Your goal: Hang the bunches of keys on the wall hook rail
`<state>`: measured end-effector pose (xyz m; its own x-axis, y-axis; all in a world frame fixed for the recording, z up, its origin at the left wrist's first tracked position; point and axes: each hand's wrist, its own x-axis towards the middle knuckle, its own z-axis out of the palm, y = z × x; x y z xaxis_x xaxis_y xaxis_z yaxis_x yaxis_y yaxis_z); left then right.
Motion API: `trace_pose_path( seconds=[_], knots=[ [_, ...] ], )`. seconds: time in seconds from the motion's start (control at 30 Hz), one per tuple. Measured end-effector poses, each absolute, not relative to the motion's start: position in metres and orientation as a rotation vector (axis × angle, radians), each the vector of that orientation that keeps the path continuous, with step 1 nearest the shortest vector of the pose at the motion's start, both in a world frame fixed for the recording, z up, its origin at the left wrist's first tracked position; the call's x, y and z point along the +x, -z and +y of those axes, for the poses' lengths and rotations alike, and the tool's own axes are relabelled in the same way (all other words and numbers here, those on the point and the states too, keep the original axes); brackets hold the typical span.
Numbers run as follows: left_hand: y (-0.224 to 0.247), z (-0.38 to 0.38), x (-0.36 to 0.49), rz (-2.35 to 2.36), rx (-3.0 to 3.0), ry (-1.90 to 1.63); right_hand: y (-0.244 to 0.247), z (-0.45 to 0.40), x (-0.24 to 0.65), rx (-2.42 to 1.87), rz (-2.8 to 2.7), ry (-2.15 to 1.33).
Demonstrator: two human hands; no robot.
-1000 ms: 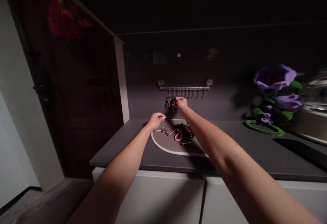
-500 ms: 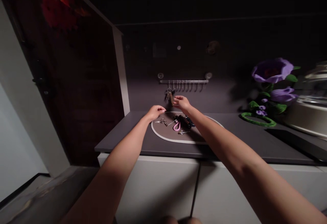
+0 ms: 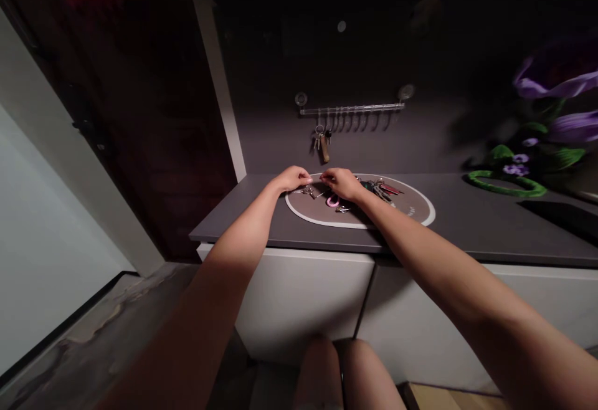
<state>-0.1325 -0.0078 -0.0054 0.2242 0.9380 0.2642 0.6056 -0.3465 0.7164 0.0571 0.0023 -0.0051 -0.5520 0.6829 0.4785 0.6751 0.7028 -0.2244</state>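
Observation:
A grey oval mat with a white rim lies on the dark counter, under both my hands. My left hand is over its left edge, thumb and fingers drawn together, beside a small bunch of keys. My right hand reaches down over the middle, its fingers curled inward; whatever is in them is hidden. Just below it lie a pink loop strap and a small metal key. Further right are more keys and a red item.
On the wall above, a clear hook rail carries hanging keys with a brown fob at its left end. Purple flowers with a green ring base stand on the right of the counter. A dark door is at the left.
My right hand has moved away from the hanging keys and down to the mat. My left hand stays by the mat's left edge. The view has tilted downward.

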Motion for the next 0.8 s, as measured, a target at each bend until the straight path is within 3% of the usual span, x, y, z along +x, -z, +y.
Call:
trace_pose_path(
  seconds=[0.37,0.8],
  knots=[
    [0.001,-0.018,-0.128,1.575,2.074,-0.768,0.010,0.003,0.055,-1.186,-2.518,0.105],
    [-0.001,-0.020,-0.124,1.251,1.880,-0.957,0.007,0.002,0.056,-1.101,-2.497,0.043]
  ],
)
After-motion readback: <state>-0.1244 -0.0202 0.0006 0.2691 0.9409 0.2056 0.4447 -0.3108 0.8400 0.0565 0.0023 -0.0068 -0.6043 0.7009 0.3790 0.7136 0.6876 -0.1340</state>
